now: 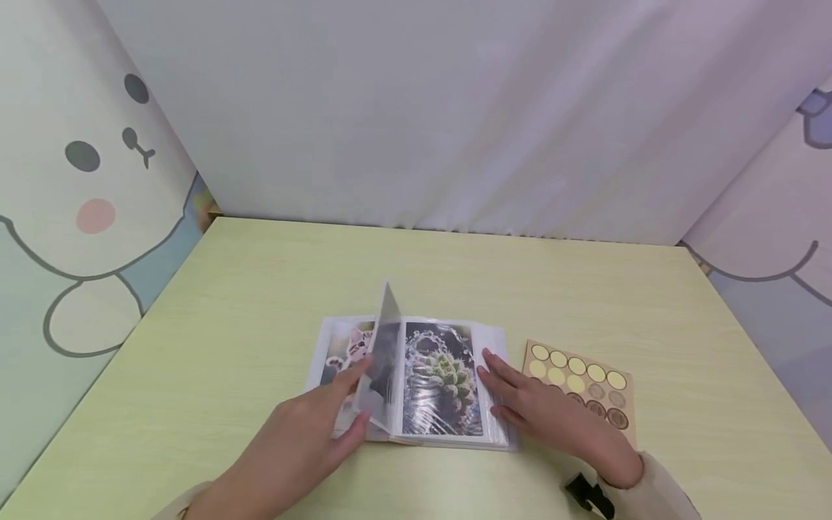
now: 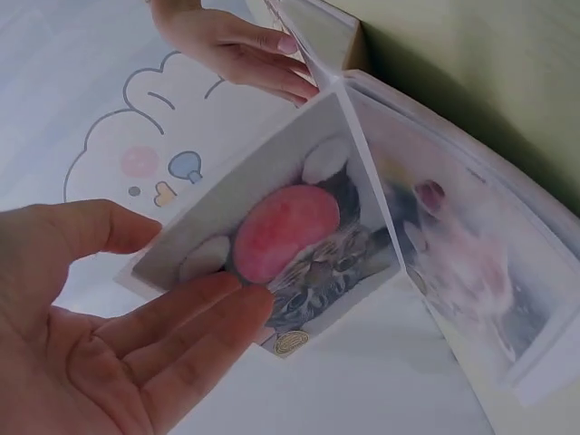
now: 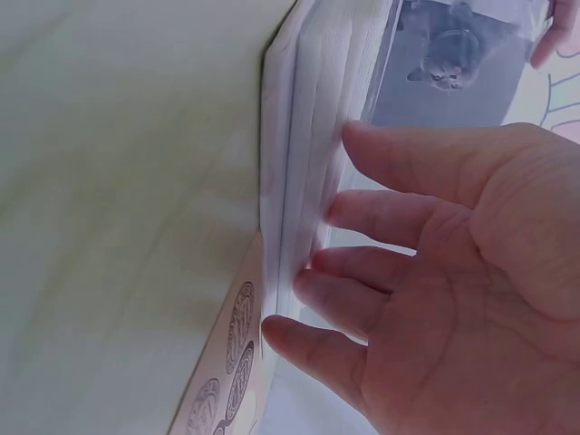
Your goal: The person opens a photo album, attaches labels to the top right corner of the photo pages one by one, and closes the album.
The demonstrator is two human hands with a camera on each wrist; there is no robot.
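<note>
A photo album (image 1: 497, 339) lies spread on the table, pictures in its clear sleeves. One album page (image 1: 385, 361) stands raised from the spine, tilted left; my left hand (image 1: 292, 440) holds it near its outer corner. In the left wrist view the fingers lie on its kitten picture (image 2: 290, 227) and the thumb is at the edge. A round gold sticker (image 2: 292, 343) shows on that page. On the right page is a succulent picture (image 1: 448, 375). My right hand (image 1: 552, 412) rests its spread fingertips along that page's right edge, gripping nothing.
A brown sheet of round stickers (image 1: 575, 375) lies right of the album, partly under my right hand. A black clip-like object (image 1: 588, 495) is beside the right sleeve. Pale curtains (image 1: 416, 115) with cartoon faces at the sides surround the table (image 1: 279, 267).
</note>
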